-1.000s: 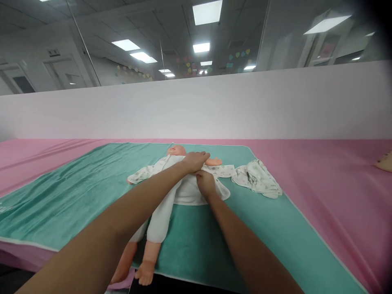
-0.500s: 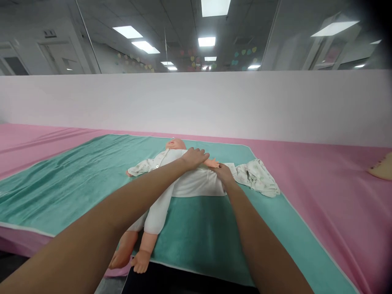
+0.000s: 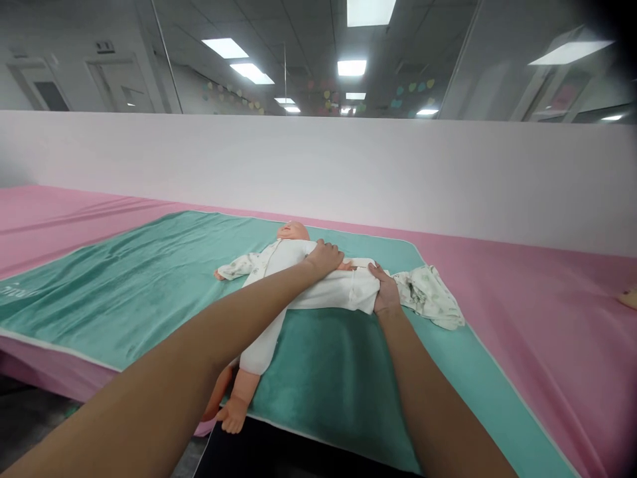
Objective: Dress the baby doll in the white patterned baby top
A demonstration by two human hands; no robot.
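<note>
A baby doll (image 3: 292, 231) lies on its back, head at the far side and bare feet toward me. It wears a white garment (image 3: 266, 348), with a patterned sleeve (image 3: 239, 266) on the arm at the left. My left hand (image 3: 326, 257) is closed around the doll's other arm, which stretches to the right; only its small hand (image 3: 345, 265) shows past my fingers. My right hand (image 3: 385, 289) pinches the end of a white cloth panel (image 3: 333, 289) of the clothing, spread to the right of the body. Beside my right hand lies a crumpled patterned garment (image 3: 432, 295).
A green towel (image 3: 333, 372) lies under the doll on a pink-covered surface (image 3: 537, 299). Behind is a white wall (image 3: 318, 159) with a mirror or glass (image 3: 308, 60) above. A beige object (image 3: 628, 297) is cut off at the right edge.
My right hand has shifted to the right from the doll's hand and now holds the white cloth's end. The doll's small hand lies further inside the white cloth. The view has shifted slightly.
</note>
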